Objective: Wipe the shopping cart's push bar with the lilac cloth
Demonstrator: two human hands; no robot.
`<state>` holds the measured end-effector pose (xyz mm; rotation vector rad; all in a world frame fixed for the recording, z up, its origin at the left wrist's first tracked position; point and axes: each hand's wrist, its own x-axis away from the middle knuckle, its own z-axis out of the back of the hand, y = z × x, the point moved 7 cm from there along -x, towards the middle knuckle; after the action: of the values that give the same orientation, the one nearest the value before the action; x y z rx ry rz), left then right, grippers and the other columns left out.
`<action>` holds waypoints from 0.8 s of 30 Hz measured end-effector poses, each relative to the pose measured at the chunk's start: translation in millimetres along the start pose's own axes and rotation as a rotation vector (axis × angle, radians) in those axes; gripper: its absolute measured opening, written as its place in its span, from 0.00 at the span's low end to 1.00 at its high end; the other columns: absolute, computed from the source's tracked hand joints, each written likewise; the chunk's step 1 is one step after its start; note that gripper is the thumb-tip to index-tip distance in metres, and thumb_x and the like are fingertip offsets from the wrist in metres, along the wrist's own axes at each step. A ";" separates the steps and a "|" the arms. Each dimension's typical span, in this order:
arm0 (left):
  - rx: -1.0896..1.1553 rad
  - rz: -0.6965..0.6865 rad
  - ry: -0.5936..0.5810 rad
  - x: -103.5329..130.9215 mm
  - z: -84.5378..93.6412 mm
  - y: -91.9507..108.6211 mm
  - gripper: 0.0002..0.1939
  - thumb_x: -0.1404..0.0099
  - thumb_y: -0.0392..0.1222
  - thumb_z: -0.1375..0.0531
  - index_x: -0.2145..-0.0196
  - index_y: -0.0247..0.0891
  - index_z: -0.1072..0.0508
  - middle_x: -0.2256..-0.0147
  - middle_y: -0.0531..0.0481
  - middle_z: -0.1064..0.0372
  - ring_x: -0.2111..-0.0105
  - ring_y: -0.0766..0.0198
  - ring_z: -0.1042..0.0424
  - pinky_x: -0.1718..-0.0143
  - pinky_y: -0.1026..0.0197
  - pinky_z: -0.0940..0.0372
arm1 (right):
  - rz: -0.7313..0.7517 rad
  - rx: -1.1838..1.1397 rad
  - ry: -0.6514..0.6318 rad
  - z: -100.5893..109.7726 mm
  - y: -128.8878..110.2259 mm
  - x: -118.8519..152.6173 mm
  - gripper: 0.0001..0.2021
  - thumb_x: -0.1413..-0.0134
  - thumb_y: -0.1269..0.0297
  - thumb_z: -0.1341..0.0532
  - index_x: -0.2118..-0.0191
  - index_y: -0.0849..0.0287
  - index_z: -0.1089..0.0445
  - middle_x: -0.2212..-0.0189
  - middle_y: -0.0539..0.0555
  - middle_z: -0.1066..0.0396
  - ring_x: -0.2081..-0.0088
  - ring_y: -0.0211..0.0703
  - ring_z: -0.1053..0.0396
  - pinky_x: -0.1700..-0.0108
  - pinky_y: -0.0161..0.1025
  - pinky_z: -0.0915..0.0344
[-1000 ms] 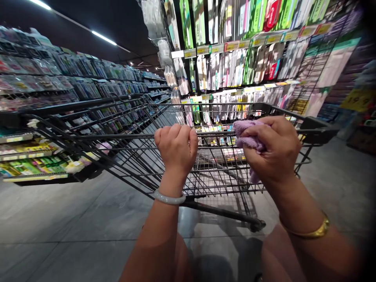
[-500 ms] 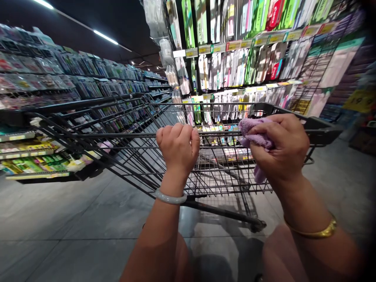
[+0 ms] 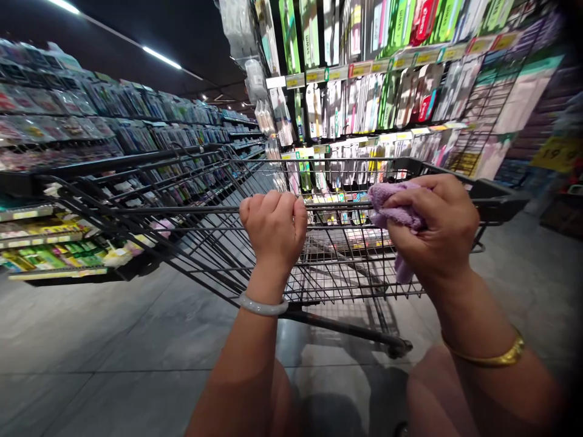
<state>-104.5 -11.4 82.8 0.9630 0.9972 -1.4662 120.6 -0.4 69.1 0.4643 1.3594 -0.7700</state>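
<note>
Closed over cart rail (image 3: 339,206) with left hand (image 3: 274,233) | clutching bunched purple cloth (image 3: 396,207) in right hand (image 3: 439,229) at same rail, to the right of and apart from left hand | along rail's crosswise long axis, left to right | cannot tell whether wrapped fully round

Black wire cart (image 3: 346,328) — upright. Purple cloth (image 3: 381,195) — crumpled at its top rail (image 3: 337,207), loose end dangling.

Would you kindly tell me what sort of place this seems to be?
Most likely a supermarket or similar shop: there is a wire shopping cart, rows of hanging packaged goods, and strips of price labels between those rows.
</note>
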 end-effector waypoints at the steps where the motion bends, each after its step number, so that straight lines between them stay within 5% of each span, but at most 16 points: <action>1: 0.003 0.002 -0.003 -0.2 0.1 0.2 0.15 0.30 0.46 0.50 0.73 0.42 0.35 0.72 0.49 0.36 0.66 0.56 0.41 0.57 0.51 0.51 | -0.002 0.002 0.001 0.3 0.1 0.0 0.08 0.55 0.67 0.35 0.65 0.51 0.28 0.61 0.52 0.31 0.59 0.47 0.32 0.58 0.47 0.34; 24: 0.016 0.001 0.035 0.3 -0.5 0.5 0.15 0.30 0.46 0.50 0.73 0.43 0.34 0.72 0.48 0.35 0.67 0.56 0.41 0.58 0.51 0.51 | 0.047 0.096 -0.005 -7.0 -16.2 12.7 0.11 0.55 0.69 0.37 0.63 0.50 0.30 0.56 0.54 0.32 0.55 0.52 0.34 0.51 0.54 0.38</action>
<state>-104.0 -11.1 82.3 1.0034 1.0110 -1.4626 104.4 -9.2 57.6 0.5672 1.3062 -0.7996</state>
